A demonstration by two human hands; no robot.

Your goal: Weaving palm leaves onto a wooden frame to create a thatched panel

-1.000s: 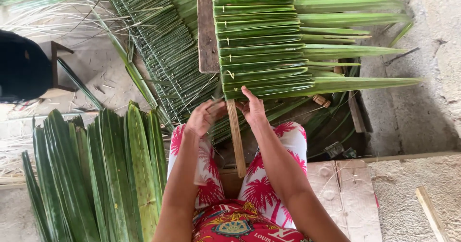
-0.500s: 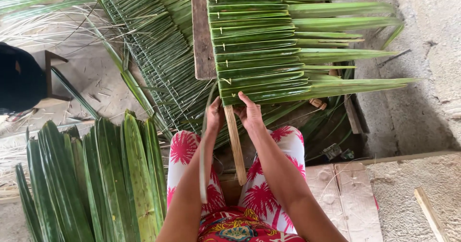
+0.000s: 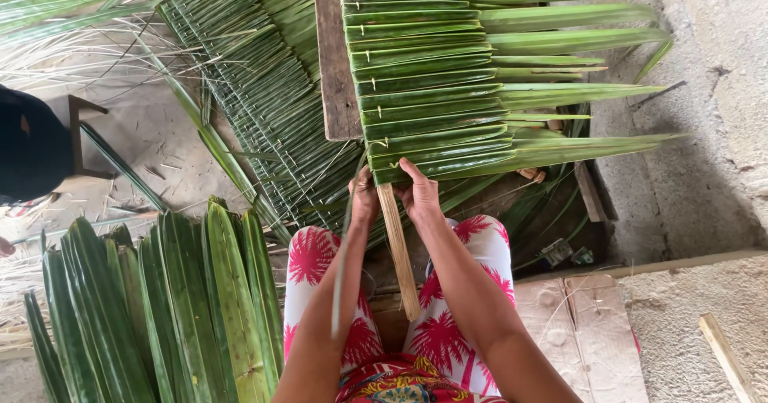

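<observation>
A panel of folded green palm leaves [image 3: 432,75] is threaded along a pale wooden stick [image 3: 398,247] that runs down between my knees. My left hand [image 3: 364,197] is closed on a thin leaf strip [image 3: 342,267] that hangs down along my forearm, just left of the stick. My right hand [image 3: 418,191] sits to the right of the stick, fingers pressing the lowest folded leaf [image 3: 456,163] of the panel. Both hands touch the panel's bottom edge.
A pile of loose broad palm leaves [image 3: 160,307] lies at my left. A finished woven panel [image 3: 256,91] lies behind it. A wooden plank [image 3: 332,59] runs under the panel. A board [image 3: 592,331] and concrete floor [image 3: 704,171] are at right. A dark stool [image 3: 76,139] stands far left.
My left hand has taken a thin leaf strip and moved in beside the stick. The view has shifted slightly; my right hand stays on the lowest leaf.
</observation>
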